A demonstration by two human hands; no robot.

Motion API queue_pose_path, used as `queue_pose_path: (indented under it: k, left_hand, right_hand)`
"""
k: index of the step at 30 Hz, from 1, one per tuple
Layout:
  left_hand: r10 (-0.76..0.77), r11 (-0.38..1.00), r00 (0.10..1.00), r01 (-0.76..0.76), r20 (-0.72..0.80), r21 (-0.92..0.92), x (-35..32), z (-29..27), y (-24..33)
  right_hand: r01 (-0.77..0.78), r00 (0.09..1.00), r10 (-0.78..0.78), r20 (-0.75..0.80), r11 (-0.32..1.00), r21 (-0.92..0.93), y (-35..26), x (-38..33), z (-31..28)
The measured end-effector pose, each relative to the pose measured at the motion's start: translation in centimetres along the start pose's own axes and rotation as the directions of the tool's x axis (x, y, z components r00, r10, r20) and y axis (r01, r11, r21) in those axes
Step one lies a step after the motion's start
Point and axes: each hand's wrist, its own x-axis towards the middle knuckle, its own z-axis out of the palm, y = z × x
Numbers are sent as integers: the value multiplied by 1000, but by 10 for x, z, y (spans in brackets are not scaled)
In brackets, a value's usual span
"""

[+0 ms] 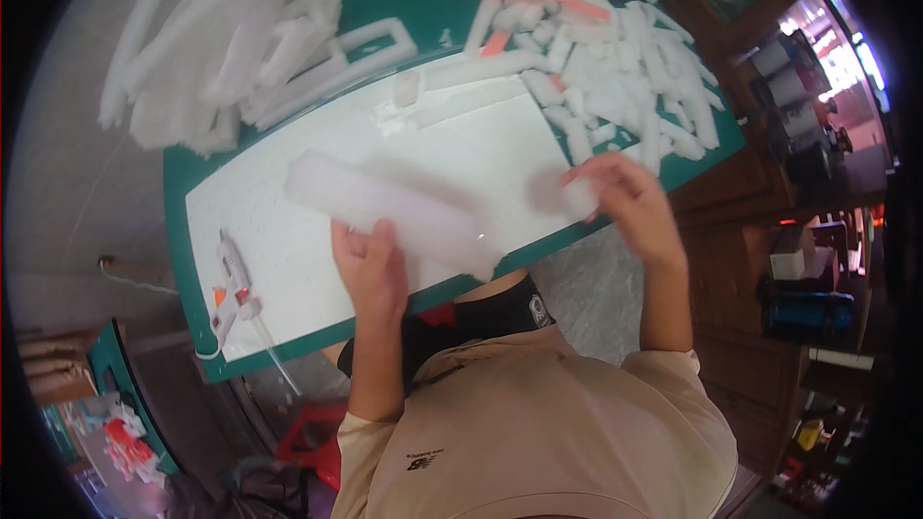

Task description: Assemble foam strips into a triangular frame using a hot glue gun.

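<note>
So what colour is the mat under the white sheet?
Green, seen in the head view: the cutting mat borders the white sheet.

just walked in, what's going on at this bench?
A person is working over a green cutting mat with a white sheet on it. The left hand grips a long white foam block, blurred by motion. The right hand holds a small white foam piece. A glue gun lies on the mat to the left. Cut foam strips are piled at the far right, foam frames at the far left.

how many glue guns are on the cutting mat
1: a white glue gun lies at the mat's left end, left of the left hand. Foam piles could hide others.
</note>
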Motion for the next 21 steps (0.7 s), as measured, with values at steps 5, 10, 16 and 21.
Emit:
queue_pose_path:
  k: [5,10,16,21]
  left_hand:
    - [30,998,999,-28,22,-62,-2,4,3]
    - [33,998,998,-29,51,-62,-3,0,4]
    - [17,998,998,-13,57,-67,-4,-8,2]
    - [31,999,998,-30,59,-15,-5,-15,2]
  right_hand:
    - [-36,973,-23,230,968,249,5,-8,57]
    - [-96,956,13,292,958,269,1,-9,67]
    - [-99,964,31,264,964,247,2,-11,81]
    - [-68,971,-5,240,954,292,5,-11,89]
